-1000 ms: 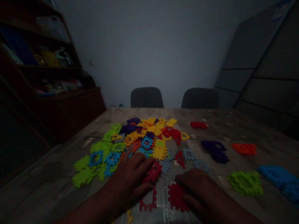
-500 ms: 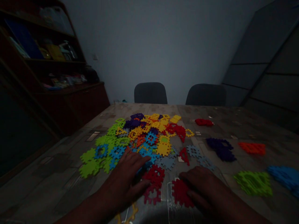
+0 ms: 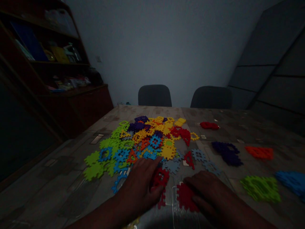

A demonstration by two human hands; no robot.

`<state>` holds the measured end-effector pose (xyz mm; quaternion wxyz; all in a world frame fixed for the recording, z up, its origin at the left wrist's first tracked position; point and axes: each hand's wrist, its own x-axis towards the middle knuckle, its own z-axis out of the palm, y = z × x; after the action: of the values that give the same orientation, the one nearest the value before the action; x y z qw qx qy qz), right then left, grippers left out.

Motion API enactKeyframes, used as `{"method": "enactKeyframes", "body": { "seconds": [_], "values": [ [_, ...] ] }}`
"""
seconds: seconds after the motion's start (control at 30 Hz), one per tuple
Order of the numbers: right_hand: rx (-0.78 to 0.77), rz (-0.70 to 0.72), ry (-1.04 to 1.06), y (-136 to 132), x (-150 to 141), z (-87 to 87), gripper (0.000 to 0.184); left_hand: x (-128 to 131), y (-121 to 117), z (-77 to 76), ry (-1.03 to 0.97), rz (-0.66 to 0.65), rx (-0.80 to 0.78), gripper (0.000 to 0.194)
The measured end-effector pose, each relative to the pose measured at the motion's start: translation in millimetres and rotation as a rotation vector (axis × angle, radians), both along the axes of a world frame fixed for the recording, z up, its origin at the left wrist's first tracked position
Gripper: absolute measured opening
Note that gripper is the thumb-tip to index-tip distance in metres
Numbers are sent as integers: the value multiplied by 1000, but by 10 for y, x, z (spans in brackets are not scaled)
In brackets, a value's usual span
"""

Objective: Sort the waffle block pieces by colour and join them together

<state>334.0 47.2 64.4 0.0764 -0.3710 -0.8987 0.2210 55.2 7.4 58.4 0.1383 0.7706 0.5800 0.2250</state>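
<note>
Thumb and fingers of my left hand (image 3: 144, 178) are apart, on either side of a red toothed building piece (image 3: 163, 176) lying flat. The thumb rests over its near side, and a second red piece is partly hidden below it. My right hand (image 3: 209, 189) has its fingers and thumb closed on a red square piece (image 3: 186, 197) at the near edge of the table; its right part is hidden under the hand. Left of my left hand lies a blue ring-shaped piece (image 3: 117, 184), partly covered by the wrist.
A mixed pile holds green pieces (image 3: 94, 165), yellow pieces (image 3: 168, 152) and grey pieces (image 3: 198, 155). On the right stand separate groups: red (image 3: 209, 125), purple (image 3: 227, 153), orange (image 3: 259, 152), green (image 3: 260, 187), blue (image 3: 292, 181). Two chairs (image 3: 154, 95) stand behind the table.
My left hand has moved right, from over the blue pieces to the red piece. An orange piece and the blue ring piece show where the hand was. My right hand stays on its red piece.
</note>
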Motion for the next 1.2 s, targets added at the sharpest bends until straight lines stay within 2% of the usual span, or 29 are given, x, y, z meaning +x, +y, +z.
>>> {"method": "enactKeyframes", "body": {
  "seconds": [0.13, 0.23, 0.3, 0.4, 0.53, 0.73, 0.9, 0.97, 1.07, 1.13, 1.2],
  "values": [
    [29, 6, 57, 18, 48, -35, 38, -258, 55, 199, -272, 100, -133, 72],
    [31, 1, 60, 29, 62, -49, 39, -472, 25, 307, -321, 46, -192, 76],
    [19, -1, 45, 27, 55, -43, 38, -563, -24, 318, -289, -18, -265, 75],
    [10, 4, 44, 22, 41, -30, 40, -595, -81, 270, -250, -111, -319, 67],
    [-5, 24, 11, 34, 36, -26, 41, -547, -80, 193, -193, -179, -305, 69],
    [-2, 14, 16, 39, 49, -49, 39, -465, -109, 67, -33, -146, -169, 79],
    [0, 18, 23, 29, 67, -76, 39, -410, -160, -54, 82, -98, -58, 78],
    [9, 21, 31, 33, 69, -90, 40, -407, -155, -3, 65, -153, -42, 73],
    [19, 28, 40, 43, 61, -101, 41, -423, -116, 166, 2, -343, -23, 55],
    [24, 28, 41, 49, 47, -93, 41, -439, -76, 270, -16, -447, -11, 55],
    [24, 29, 29, 51, 30, -74, 39, -452, -38, 319, -1, -497, 13, 57]
  ]
}}
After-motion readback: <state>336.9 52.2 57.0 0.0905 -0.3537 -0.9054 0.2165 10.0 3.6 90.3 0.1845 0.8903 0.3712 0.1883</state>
